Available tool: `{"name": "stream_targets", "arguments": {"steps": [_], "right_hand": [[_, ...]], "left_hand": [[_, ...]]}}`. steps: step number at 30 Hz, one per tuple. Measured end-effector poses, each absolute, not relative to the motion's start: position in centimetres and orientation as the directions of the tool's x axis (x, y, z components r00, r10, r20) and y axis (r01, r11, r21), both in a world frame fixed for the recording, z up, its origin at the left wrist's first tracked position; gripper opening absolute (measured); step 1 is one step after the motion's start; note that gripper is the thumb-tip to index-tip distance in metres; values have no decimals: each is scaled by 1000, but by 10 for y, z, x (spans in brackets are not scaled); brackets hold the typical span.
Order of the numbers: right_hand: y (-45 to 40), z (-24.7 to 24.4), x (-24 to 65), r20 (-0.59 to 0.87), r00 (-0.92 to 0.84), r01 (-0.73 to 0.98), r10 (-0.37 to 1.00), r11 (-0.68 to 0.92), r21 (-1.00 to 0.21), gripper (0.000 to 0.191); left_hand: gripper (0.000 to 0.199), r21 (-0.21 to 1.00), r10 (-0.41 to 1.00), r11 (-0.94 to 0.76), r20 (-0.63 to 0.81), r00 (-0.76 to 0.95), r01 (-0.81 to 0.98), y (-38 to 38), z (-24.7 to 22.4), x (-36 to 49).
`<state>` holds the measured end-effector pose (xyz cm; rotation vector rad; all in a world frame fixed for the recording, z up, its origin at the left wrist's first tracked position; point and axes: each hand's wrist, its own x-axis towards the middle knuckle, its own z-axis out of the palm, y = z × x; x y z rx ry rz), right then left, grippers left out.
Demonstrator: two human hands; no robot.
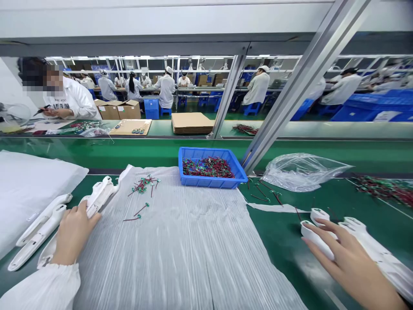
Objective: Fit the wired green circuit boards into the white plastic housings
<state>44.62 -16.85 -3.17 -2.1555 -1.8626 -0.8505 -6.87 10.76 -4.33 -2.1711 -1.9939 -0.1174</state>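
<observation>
My left hand (pixel 73 230) lies over a long white plastic housing half (pixel 100 196) at the left edge of the white foam sheet, fingers curled on it and thumb along its near side. Two similar white housing halves (pixel 40 234) lie just left of it. At the right, my right hand (pixel 346 258) has its fingers stretched and apart over a white housing piece (pixel 318 239), touching it. More white housing pieces (pixel 371 243) lie beside and partly under that hand. Small green boards with dark red wires (pixel 143 185) are scattered on the foam sheet (pixel 167 249).
A blue tray (pixel 213 183) of wired boards stands at the sheet's far edge. Right of it lie a clear plastic bag (pixel 300 170) and a pile of wired boards (pixel 387 189). A slanted metal post (pixel 280 103) rises behind. A co-worker (pixel 72 97) sits across the line.
</observation>
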Motion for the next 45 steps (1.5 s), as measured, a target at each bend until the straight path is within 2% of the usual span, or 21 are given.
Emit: {"name": "stream_targets", "arguments": {"steps": [4,7,9,11,12,14,15,16,18,20,22,24,26,27,29,30,32,35,39,42,45], "right_hand": [[-159,-19,422,531,23,966,847,-155,206,49],[-155,-15,410,516,64,985,854,-137,104,47],[-153,-15,399,501,154,988,851,-145,-58,43],[-150,-16,377,433,303,930,849,-164,-329,37],[-147,-17,361,357,384,850,852,-176,-497,34],[-137,-23,319,164,479,545,862,-146,-826,34],[-131,-26,296,4,484,306,875,-165,-938,37],[-123,-30,272,-110,477,48,872,-150,-988,39],[-109,-37,231,-235,364,-371,901,-91,-924,48],[-97,-41,205,-288,372,-555,883,-38,-831,54],[-91,-42,198,-324,415,-610,850,-4,-793,59],[-89,-41,204,-340,454,-605,824,5,-796,62],[-91,-42,214,-334,486,-573,808,6,-819,62],[-91,-42,219,-331,503,-553,798,3,-833,61],[-93,-46,224,-328,546,-510,771,-5,-860,56],[-93,-48,224,-320,587,-480,744,2,-877,54],[-94,-50,224,-289,683,-412,671,27,-911,49],[-96,-45,222,-230,736,-377,636,104,-920,42],[-98,-28,217,-183,526,-573,831,186,-798,37],[-100,-23,212,-202,257,-730,945,53,-681,33],[-101,-25,208,-231,108,-789,967,-58,-612,33]], "left_hand": [[39,-95,967,-61,241,83,994,104,-39,-74],[33,-118,948,-59,306,93,991,100,-31,-78],[33,-99,922,-51,378,85,994,94,-22,-76],[34,-40,880,-101,463,108,994,82,-12,-64],[34,-3,850,-165,507,143,986,74,-9,-53],[32,62,787,-354,559,261,933,51,-8,-22],[30,77,757,-469,547,356,880,37,-11,-3],[28,90,729,-577,504,463,812,23,-16,17],[32,163,710,-677,405,577,718,-6,-29,57],[33,226,722,-689,290,628,688,-30,-42,89],[39,331,734,-671,172,657,663,-44,-49,107],[49,505,682,-658,83,727,560,-45,-47,109],[59,674,597,-621,74,799,401,-32,-42,98],[56,714,602,-598,98,793,365,-22,-41,89],[37,710,723,-555,155,673,433,4,-41,67],[29,674,813,-514,186,552,531,17,-44,57],[31,630,913,-399,201,356,667,41,-52,37],[30,609,945,-322,158,287,725,61,-64,20],[29,567,944,-323,142,297,758,63,-67,18],[33,509,937,-342,123,326,790,62,-63,22],[33,451,929,-361,95,358,816,65,-58,24]]}}
